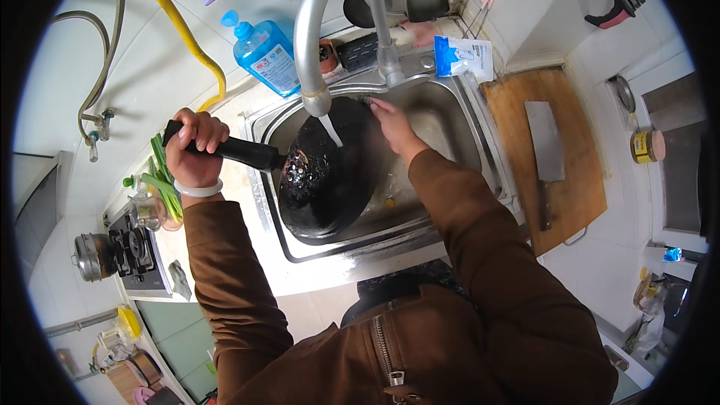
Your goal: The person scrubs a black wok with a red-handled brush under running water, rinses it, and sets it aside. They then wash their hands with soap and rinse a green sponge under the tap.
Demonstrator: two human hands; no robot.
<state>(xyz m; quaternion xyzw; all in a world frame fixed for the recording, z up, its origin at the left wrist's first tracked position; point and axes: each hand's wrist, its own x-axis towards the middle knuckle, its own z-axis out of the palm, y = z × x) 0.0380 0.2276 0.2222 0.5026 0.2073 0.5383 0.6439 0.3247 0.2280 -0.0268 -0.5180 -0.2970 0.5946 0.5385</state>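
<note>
My left hand is closed around the black handle of a dark wok, which is tilted over the stainless steel sink. Water runs from the curved faucet onto the wok's dark surface, where bubbles or droplets show near the handle. At the wok's far right rim, my right hand has its fingers on a dark, mesh-like scrubber, mostly hidden behind the rim and fingers. A small yellow-orange bit lies on the sink bottom.
A blue soap bottle stands behind the sink's left corner. Right of the sink, a cleaver lies on a wooden cutting board. A white-and-blue packet rests at the back right. Green onions and a gas stove are at left.
</note>
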